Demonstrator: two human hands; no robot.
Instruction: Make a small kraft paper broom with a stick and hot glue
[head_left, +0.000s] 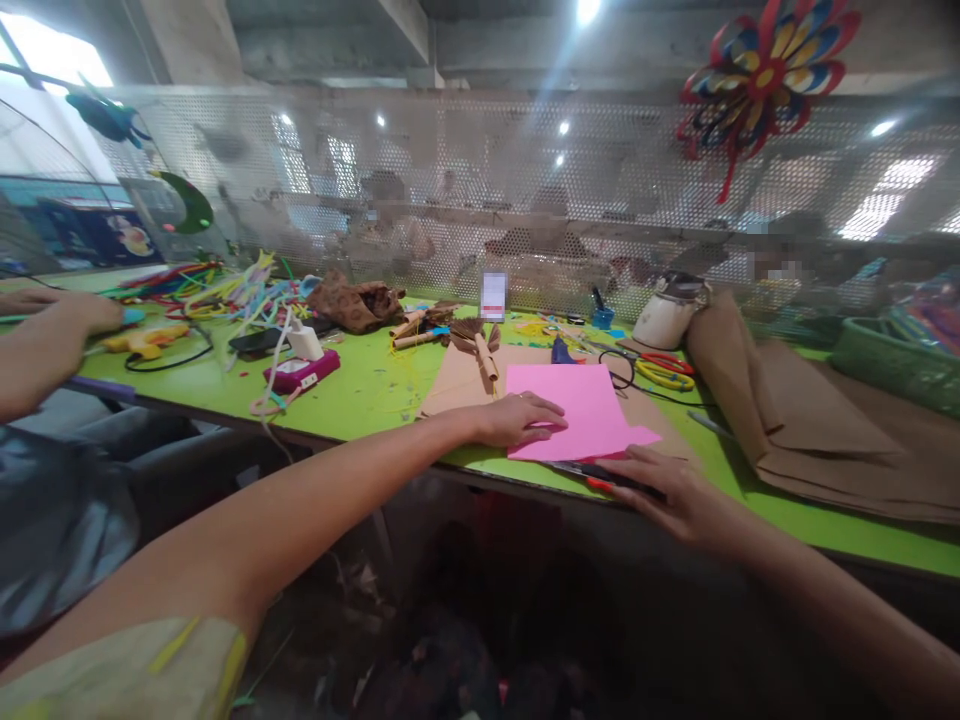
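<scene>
My left hand (521,419) lies on the left part of a pink sheet of paper (581,400), its fingers stretched out and pressing lightly. At the sheet's lower edge, my right hand (671,485) is closed around scissors (604,477) with black and red-orange handles. Their grey blades point left along the table's front edge, partly hidden at the paper. A narrow pink flap sticks out from the sheet's right side, above my right fingers. Beneath the sheet is brown cardboard (450,390). A rolled brown paper piece (486,358) with fringed ends rests just behind my left hand.
Around the green table (367,385) are a purple power strip (301,372), a crumpled brown bag (352,302), a phone (493,296), a white pot (666,312), yellow cord (666,375) and folded brown paper (825,410). Another person's hand (90,312) is at the far left.
</scene>
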